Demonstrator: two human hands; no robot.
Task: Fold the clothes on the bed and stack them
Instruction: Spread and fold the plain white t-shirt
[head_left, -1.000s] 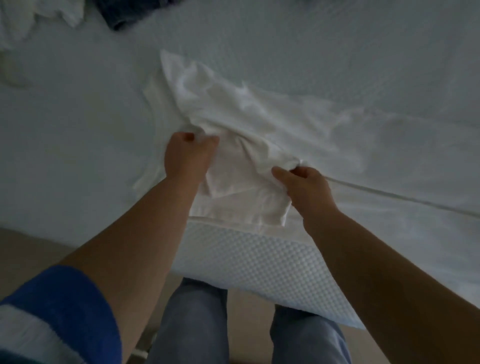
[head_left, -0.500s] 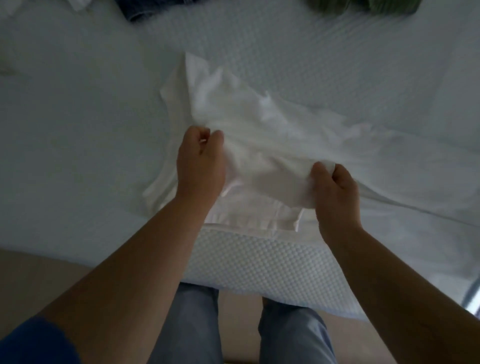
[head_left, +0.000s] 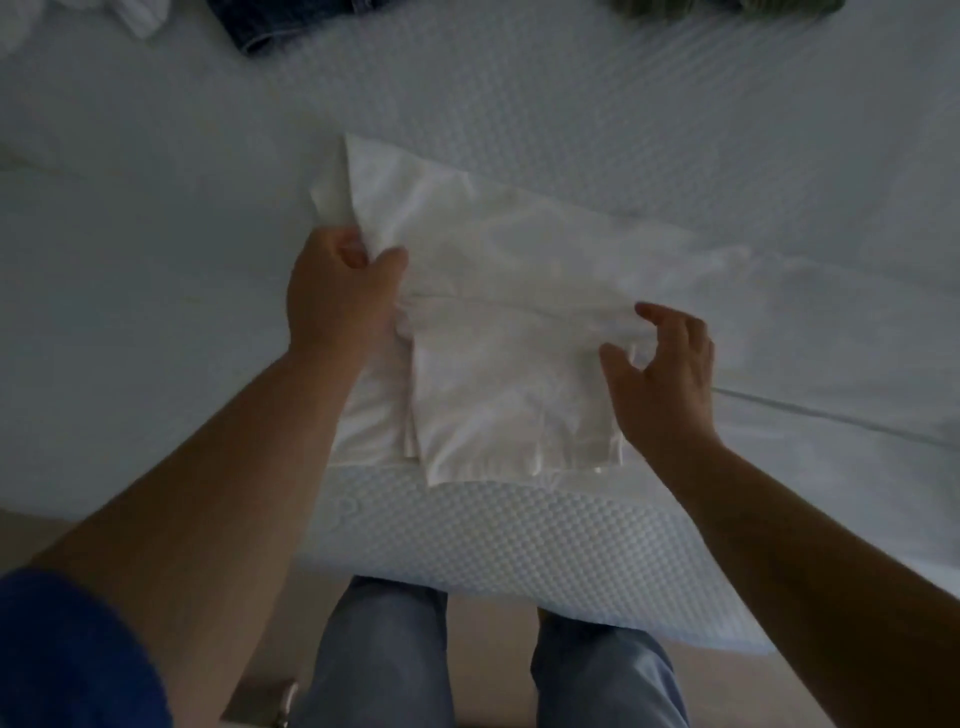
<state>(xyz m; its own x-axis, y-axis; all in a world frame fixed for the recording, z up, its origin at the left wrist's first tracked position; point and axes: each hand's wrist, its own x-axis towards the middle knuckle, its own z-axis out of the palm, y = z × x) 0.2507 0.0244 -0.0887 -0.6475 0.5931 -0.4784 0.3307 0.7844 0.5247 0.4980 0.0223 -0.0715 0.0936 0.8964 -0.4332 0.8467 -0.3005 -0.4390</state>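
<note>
The left hand (head_left: 340, 293) has a firm grip on the white garment (head_left: 498, 312): thumb and curled fingers pinch a bunched fold of cloth at its left edge, near the upper left corner. The right hand (head_left: 662, 369) has no grip; its fingers are spread and loosely bent, the fingertips (head_left: 613, 356) just touching or hovering at the cloth's right side, and whether they press it cannot be told. The garment lies partly folded on the bed (head_left: 156, 260), at the near edge, with one flap doubled over toward the person and its lower hem reaching the mattress side. Its far left corner stands up in a point, and its right part runs off flat along the sheet. The bed is covered in white textured fabric, and its quilted side (head_left: 519, 540) drops toward the floor. At the far side of the bed, well apart from the hands, lie a dark denim piece (head_left: 280, 23), a white crumpled cloth (head_left: 137, 18) at the upper left and a green cloth (head_left: 727, 6) at the upper right. Below, the person's legs in blue jeans (head_left: 384, 654) stand against the bed, and a blue sleeve (head_left: 67, 649) covers the left upper arm.
</note>
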